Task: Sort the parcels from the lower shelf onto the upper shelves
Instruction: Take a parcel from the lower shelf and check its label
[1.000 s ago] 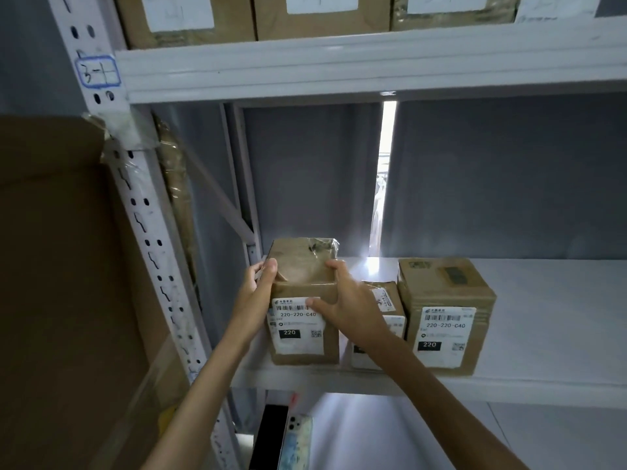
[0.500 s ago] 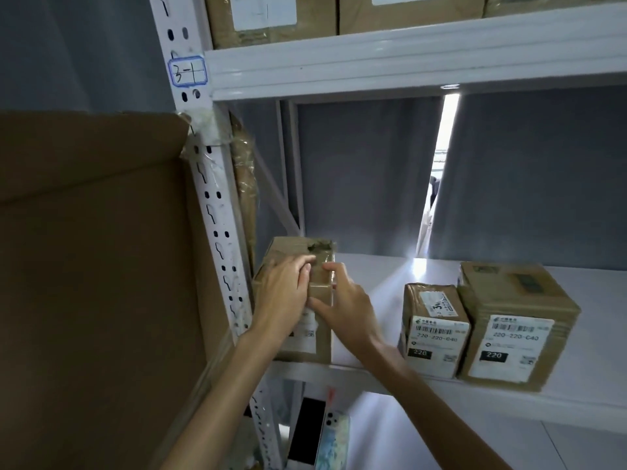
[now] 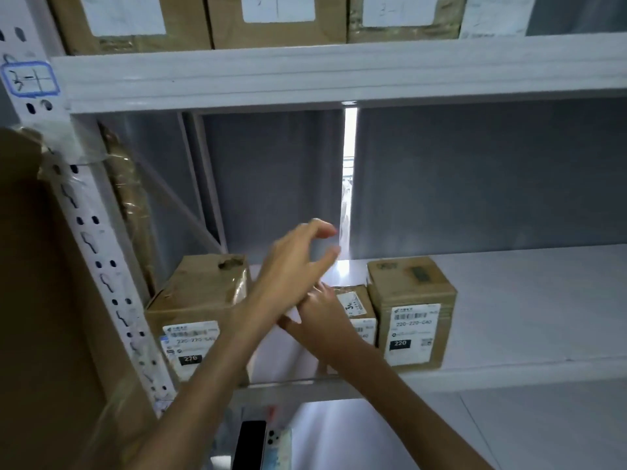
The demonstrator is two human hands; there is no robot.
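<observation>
Three brown parcels with white labels stand on the white shelf (image 3: 526,310). The left parcel (image 3: 200,300) sits at the shelf's left end, next to the upright, with no hand on it. My left hand (image 3: 295,266) hovers open above the shelf, between the left parcel and the small middle parcel (image 3: 356,308), fingers spread. My right hand (image 3: 322,315) lies lower, its fingers reaching the small parcel's left side; I see no grip on it. The taller right parcel (image 3: 410,300) touches the small one.
The beam of the upper shelf (image 3: 339,72) carries several labelled boxes (image 3: 278,18). A perforated upright (image 3: 84,232) marked "3-1" stands at the left, with a big cardboard sheet (image 3: 34,317) beside it. A phone (image 3: 261,446) lies below. Bare shelf board extends to the right.
Both hands have let go of the left parcel, which now stands by the upright. They have moved right, towards the small middle parcel.
</observation>
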